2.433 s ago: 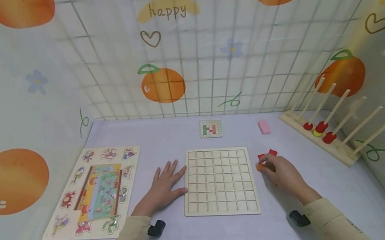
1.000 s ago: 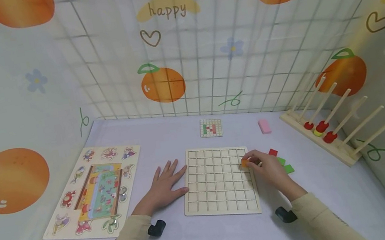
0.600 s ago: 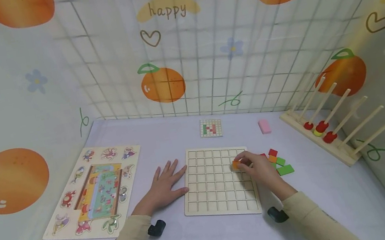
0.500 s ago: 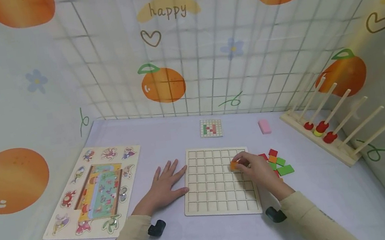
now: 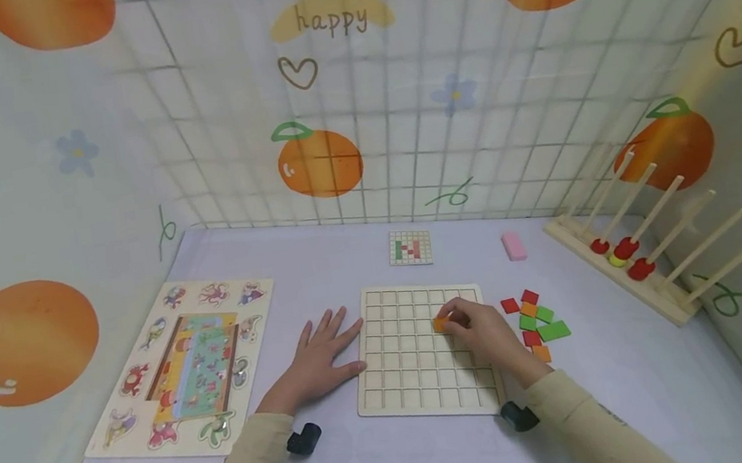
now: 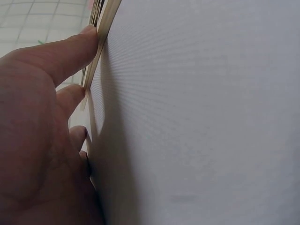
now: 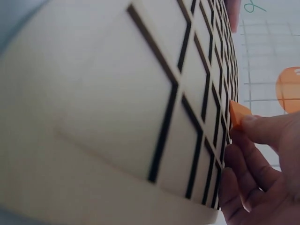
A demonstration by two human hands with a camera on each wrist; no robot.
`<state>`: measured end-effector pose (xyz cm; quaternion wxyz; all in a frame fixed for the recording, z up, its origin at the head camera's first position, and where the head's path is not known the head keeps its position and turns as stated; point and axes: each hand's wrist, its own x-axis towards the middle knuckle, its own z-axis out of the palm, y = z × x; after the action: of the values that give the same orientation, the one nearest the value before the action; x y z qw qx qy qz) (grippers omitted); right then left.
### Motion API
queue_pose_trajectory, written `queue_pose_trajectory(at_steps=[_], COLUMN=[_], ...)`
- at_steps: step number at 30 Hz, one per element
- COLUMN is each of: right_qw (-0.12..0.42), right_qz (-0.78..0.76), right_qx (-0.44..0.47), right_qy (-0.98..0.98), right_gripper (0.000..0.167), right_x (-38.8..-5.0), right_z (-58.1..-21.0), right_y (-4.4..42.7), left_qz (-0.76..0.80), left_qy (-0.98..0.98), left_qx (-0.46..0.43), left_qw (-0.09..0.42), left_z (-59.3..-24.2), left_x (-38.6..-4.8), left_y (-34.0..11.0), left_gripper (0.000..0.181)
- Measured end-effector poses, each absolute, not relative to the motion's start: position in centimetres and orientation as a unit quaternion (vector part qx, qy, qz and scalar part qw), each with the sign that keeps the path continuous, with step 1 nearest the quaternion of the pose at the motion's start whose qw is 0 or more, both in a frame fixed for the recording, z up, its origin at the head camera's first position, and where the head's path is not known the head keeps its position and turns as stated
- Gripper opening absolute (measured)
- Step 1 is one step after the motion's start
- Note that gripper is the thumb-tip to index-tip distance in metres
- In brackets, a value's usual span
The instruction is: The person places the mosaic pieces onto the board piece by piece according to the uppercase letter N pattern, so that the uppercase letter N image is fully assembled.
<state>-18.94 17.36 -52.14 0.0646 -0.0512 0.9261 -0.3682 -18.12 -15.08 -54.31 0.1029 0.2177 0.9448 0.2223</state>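
A wooden grid board (image 5: 397, 397) with square recesses lies flat in the middle of the table. My right hand (image 5: 485, 333) is over its right half and pinches an orange square tile (image 5: 440, 325) between thumb and fingers. In the right wrist view the orange tile (image 7: 238, 114) is tilted, with one edge at the grid. My left hand (image 5: 315, 364) lies spread on the table, thumb and index fingertip touching the board's left edge. The left wrist view shows these fingers (image 6: 70, 56) against the board's side.
Right of the board lie several loose tiles, among them a green rectangle (image 5: 553, 330) and a red square (image 5: 510, 306). Behind are a pattern card (image 5: 409, 248) and a pink block (image 5: 513, 246). A peg rack (image 5: 625, 272) stands right; a sea-animal puzzle (image 5: 194, 446) lies left.
My right hand has carried the orange tile from the loose tiles leftward over the grid board, uncovering the other tiles. My left hand has stayed at the board's edge.
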Motion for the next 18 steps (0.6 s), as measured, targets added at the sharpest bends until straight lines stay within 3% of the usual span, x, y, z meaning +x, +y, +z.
queue_pose_trajectory(at_steps=[18], right_qw=[0.065], right_qz=[-0.347], right_qx=[-0.062], right_qy=[0.933], right_gripper=[0.013], right_x=[-19.25], right_z=[-51.97], right_y=[16.72], left_qz=[0.222], left_qy=[0.944], left_qx=[0.226], left_qw=[0.094], left_z=[-54.56], left_x=[-18.19], left_y=[-15.14], left_gripper=[0.076])
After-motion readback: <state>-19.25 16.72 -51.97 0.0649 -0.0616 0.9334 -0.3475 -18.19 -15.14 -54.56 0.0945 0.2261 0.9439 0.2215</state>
